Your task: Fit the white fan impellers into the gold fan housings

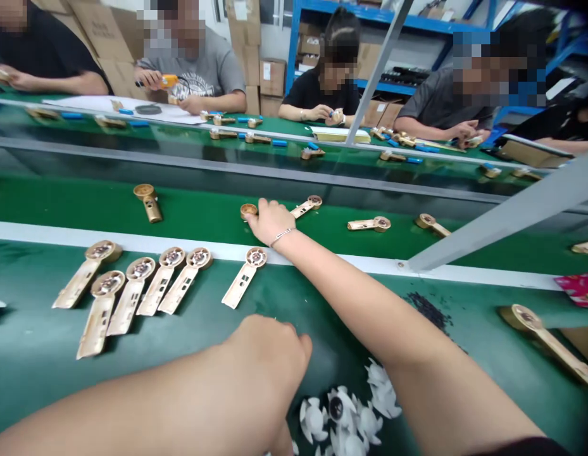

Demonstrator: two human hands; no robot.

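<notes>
My right hand (273, 223) reaches across to the green conveyor belt. It is closed over a gold handheld-fan housing (247, 209), whose round end shows beside the thumb while the rest is under the palm. My left hand (275, 354) is bent downward over the table, close to a pile of white fan impellers (345, 418). Its fingers are mostly hidden, so I cannot see what they hold. Left of it, several open gold housing halves (140, 269) lie in a row with metallic parts in their round heads. One more half (245, 277) lies nearer my hands.
On the belt lie other gold housings (149, 202). A slanted grey post (502, 209) stands at right. Small black bits (429, 310) are scattered near a long gold housing (550, 342). Across the line, several people work at a bench with gold and blue parts (256, 138).
</notes>
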